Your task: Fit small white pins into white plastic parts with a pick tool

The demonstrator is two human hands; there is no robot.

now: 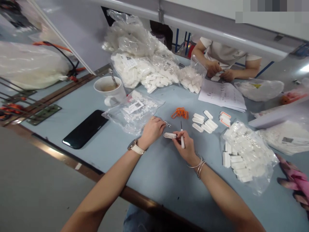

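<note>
My right hand [185, 144] holds a small white plastic housing [170, 135] at its fingertips, together with a screwdriver [182, 139] whose shaft points away from me. My left hand [153, 129] is closed at the fingertips beside a little pile of small metal pieces [167, 123]; whatever it pinches is too small to make out. Orange frames [180, 113] lie in a heap beyond my hands. Several white housings [205, 121] rest to the right of them, and a few more with orange edging [225, 118] lie farther right.
A clear bag of small white parts [136, 111], a mug with a spoon [109, 88] and a black phone [85, 129] are on the left. Large bags of white parts [154, 74] stand behind; another bag [246, 154] lies right. Across the table, a person works near papers [222, 93].
</note>
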